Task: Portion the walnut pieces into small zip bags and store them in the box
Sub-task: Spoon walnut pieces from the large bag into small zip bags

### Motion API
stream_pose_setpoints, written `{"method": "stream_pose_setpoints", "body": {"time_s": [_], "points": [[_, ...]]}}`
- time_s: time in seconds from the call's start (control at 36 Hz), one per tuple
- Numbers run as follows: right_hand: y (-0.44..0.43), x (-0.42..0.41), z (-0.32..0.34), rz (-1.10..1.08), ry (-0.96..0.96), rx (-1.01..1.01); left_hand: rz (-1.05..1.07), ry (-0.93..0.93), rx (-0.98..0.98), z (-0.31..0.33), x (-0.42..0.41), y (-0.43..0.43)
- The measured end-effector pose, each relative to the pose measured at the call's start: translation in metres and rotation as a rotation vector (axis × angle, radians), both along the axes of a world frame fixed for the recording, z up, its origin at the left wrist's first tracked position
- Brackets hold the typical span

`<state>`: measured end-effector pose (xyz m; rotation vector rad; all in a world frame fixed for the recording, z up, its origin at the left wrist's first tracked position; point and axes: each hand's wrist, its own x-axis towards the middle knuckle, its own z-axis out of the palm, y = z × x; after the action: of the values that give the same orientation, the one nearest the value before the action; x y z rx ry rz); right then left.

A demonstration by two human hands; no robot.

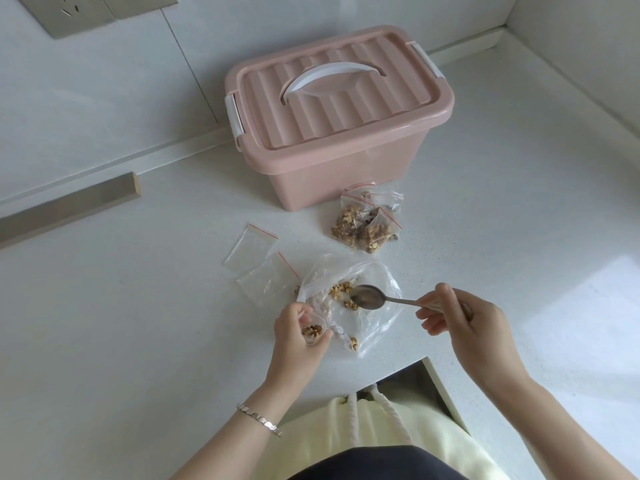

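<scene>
1. Left hand (298,341): fingers curled round a small zip bag (313,330), part-filled with walnut pieces and held low over the bench (138,306). The mouth is narrow, so a spoonful could miss it and scatter.
2. Right hand (464,327): fingers pinch the far end of the spoon (367,296). The bowl looks empty and sits over the large bag (381,327). With a grip that far back, a loaded bowl may tip on the way across.
3. The large bag lies slack and crumpled, with few pieces left in its folds. Scooping may drag the film or push pieces out onto the bench.
4. Two empty zip bags (251,249) lie just beside the large bag. They are light, and a passing wrist could sweep them off.
5. Filled bags (367,223) are piled against the box (332,116), whose lid is on. I cannot tell whether their zips are sealed; an open one would spill once stored.
</scene>
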<state>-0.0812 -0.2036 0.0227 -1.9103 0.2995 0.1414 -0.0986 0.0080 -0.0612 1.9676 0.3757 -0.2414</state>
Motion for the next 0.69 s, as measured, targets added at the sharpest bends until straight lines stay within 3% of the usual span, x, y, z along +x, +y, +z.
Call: {"method": "stream_pose_setpoints", "body": {"time_s": [0.19,0.53,0.69], "points": [[0.003,0.006,-0.037,-0.094,0.035,-0.041,0.014,-0.07,0.05,-0.004,0.004,0.003],[0.017,0.008,-0.062,-0.056,0.041,-0.056,-0.085,0.02,-0.07,-0.011,0.014,0.001],[0.02,0.011,-0.072,-0.119,0.168,0.128,-0.09,0.04,-0.056,-0.017,0.018,0.004]]}}
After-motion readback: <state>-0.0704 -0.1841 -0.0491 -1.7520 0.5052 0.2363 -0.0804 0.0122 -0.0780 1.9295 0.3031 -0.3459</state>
